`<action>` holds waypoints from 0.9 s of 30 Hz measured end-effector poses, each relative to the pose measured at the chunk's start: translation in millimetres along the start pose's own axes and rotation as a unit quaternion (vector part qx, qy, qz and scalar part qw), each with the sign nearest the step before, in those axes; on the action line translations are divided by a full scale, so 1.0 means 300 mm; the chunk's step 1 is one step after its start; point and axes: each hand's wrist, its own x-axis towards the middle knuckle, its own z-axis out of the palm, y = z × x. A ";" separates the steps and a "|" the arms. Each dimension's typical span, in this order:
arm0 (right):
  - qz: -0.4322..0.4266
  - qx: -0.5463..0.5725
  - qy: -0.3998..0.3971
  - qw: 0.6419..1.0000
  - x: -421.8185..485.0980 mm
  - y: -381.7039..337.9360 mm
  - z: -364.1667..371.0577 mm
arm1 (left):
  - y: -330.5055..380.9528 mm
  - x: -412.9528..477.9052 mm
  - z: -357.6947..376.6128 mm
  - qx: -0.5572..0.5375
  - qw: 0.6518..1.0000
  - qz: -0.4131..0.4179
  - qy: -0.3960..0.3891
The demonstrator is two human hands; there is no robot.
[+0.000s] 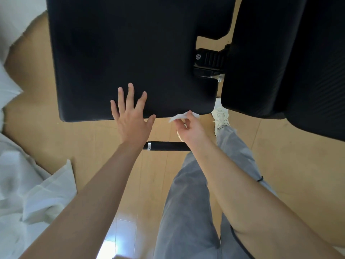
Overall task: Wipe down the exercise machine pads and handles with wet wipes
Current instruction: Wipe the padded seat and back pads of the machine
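Here, wet wipe pinched in right hand grip at pad edge, left hand splayed.

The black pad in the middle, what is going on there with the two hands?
A person is cleaning a black exercise machine. The left hand rests on the near edge of the large pad, with its fingers straight and spread. The right hand pinches a white wet wipe at that same edge, further right. Below both hands is a black handle with a silver ring; neither hand grips it.
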 end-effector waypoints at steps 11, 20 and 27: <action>-0.291 -0.244 0.180 0.907 0.097 -0.042 -0.061 | -0.006 0.001 0.021 -0.024 0.999 0.000 0.023; -0.427 -0.611 0.114 0.657 0.154 -0.023 -0.061 | -0.012 0.000 0.026 -0.027 0.999 0.007 0.027; -0.447 -0.718 0.078 0.528 0.191 -0.102 -0.073 | -0.017 0.001 0.025 -0.013 0.999 0.014 0.034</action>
